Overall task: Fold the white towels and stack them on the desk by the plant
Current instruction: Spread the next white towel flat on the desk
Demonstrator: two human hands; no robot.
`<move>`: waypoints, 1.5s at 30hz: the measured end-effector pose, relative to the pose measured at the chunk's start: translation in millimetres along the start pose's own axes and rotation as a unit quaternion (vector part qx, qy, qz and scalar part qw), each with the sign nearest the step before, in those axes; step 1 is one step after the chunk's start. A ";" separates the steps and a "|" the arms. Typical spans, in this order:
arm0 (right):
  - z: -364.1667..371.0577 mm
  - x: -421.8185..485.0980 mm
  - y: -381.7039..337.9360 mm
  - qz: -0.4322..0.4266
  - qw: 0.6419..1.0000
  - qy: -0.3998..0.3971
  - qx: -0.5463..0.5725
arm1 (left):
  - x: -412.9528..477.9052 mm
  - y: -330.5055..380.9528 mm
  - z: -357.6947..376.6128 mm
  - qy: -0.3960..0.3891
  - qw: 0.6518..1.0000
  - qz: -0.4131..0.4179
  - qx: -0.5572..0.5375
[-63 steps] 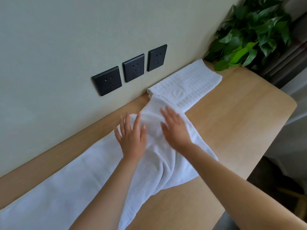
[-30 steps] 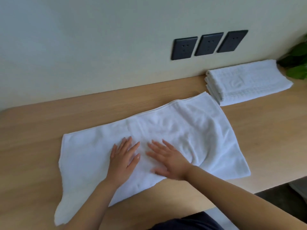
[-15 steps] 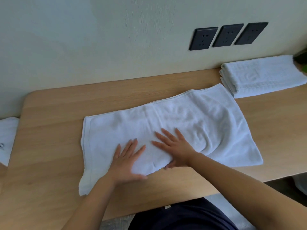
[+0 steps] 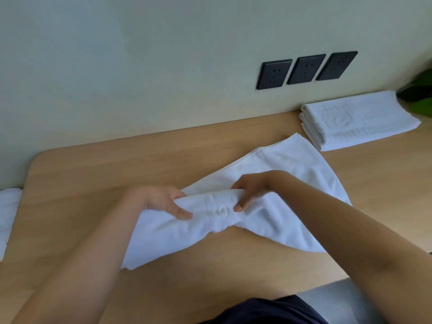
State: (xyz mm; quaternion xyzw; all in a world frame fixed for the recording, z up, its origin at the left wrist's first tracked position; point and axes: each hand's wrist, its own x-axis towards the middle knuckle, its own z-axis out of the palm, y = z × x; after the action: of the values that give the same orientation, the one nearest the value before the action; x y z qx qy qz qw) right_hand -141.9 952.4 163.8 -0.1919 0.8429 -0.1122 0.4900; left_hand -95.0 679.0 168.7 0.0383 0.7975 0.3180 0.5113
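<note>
Both hands, left hand (image 4: pixel 163 202) and right hand (image 4: pixel 251 190), pinch the white towel's (image 4: pixel 292 176) bunched middle above the table (image 4: pixel 93 174); fingers clamped on cloth. Best lifted evenly, edges aligned, toward the folded stack (image 4: pixel 360 118).

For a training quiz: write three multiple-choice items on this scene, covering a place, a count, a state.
1. The folded white towel stack lies: A on the floor; B on the wooden desk beside the green plant; C on a chair.
2. How many black wall sockets? A two; B three; C five.
3. The left hand and right hand, on the loose white towel: A grip it; B hover; C press flat.
B, leaves sit at its end; B, three plates in a row; A, fingers curl round bunched cloth.
</note>
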 end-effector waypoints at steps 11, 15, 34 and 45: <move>100.4 19.3 18.9 -0.299 0.840 0.453 0.008 | 52.1 16.2 72.0 0.419 0.882 0.080 0.201; 139.4 39.7 27.6 -0.232 0.867 0.370 -0.240 | 69.2 -25.4 105.7 0.403 0.884 -0.021 0.238; 59.4 78.5 43.5 -0.157 0.906 0.370 -0.134 | 133.1 -15.3 11.7 0.444 0.880 -0.036 0.167; 34.1 61.6 42.3 -0.209 0.916 0.339 0.048 | 113.7 24.0 18.8 0.570 0.723 -0.095 -0.378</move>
State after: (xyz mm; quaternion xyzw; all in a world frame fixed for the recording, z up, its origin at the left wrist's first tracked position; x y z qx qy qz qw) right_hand -148.8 963.7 82.8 -0.2902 0.8928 -0.3105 0.1494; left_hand -139.5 750.8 86.7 -0.4226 0.7514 0.5051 -0.0403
